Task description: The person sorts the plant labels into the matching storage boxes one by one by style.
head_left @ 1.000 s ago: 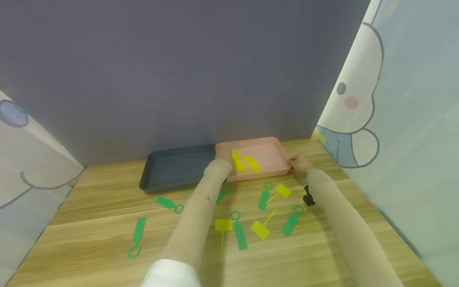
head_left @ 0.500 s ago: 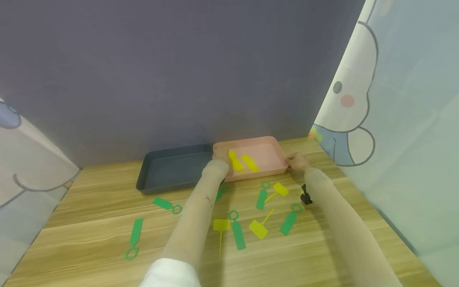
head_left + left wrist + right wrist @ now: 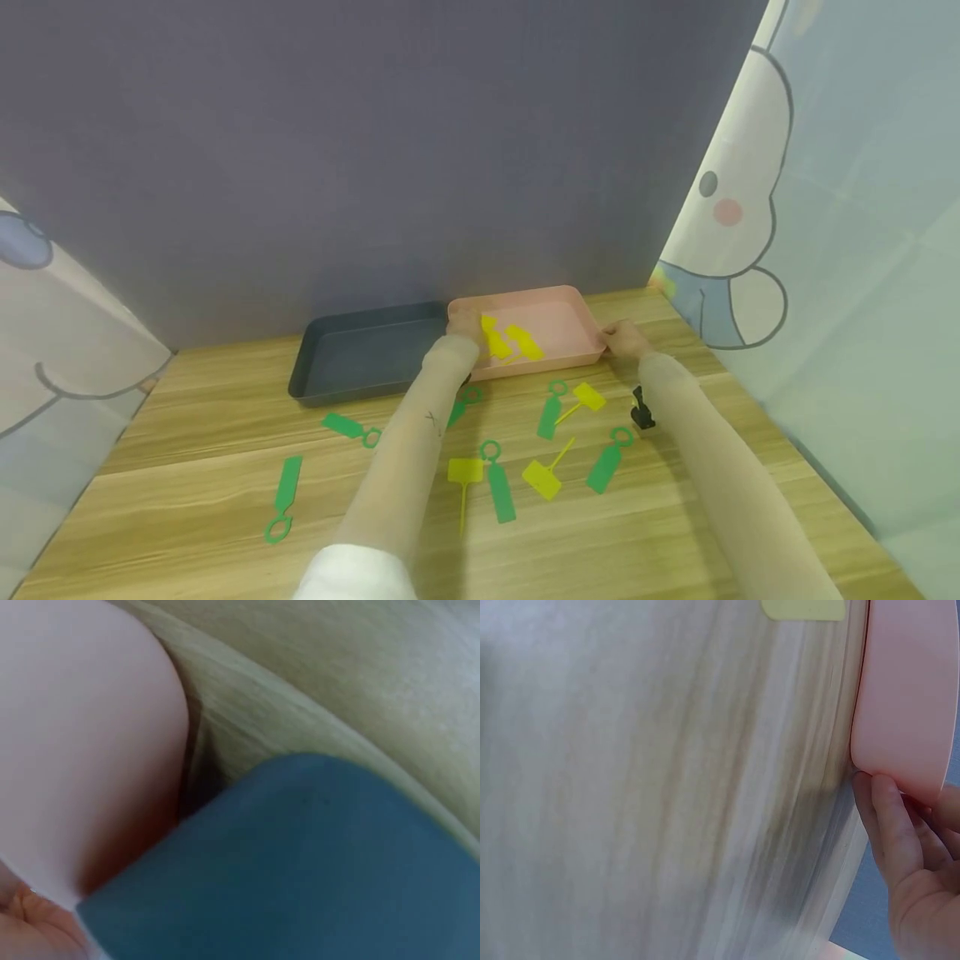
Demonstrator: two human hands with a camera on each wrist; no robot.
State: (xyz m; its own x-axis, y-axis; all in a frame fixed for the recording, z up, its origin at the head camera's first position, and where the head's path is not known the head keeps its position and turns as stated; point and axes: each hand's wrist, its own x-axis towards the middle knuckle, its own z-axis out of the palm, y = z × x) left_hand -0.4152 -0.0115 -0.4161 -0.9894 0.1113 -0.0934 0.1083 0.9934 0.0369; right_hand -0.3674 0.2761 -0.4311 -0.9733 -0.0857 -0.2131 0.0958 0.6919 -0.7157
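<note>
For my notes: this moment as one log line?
right hand: grips pink tray, right corner; left hand: at left end; yellow tags: some inside; green tags: on table

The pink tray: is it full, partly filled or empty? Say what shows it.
Partly filled: yellow tags lie inside the pink tray, towards its left end, while its right part shows bare.

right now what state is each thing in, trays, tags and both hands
Pink tray: upright, yellow tags inside
Dark tray: upright, partly hidden
Three loose yellow tags: flat, spread out
Green tags: flat, scattered
Left hand: at pink tray's left end, grip unclear
Right hand: pinching pink tray's near right corner
</note>
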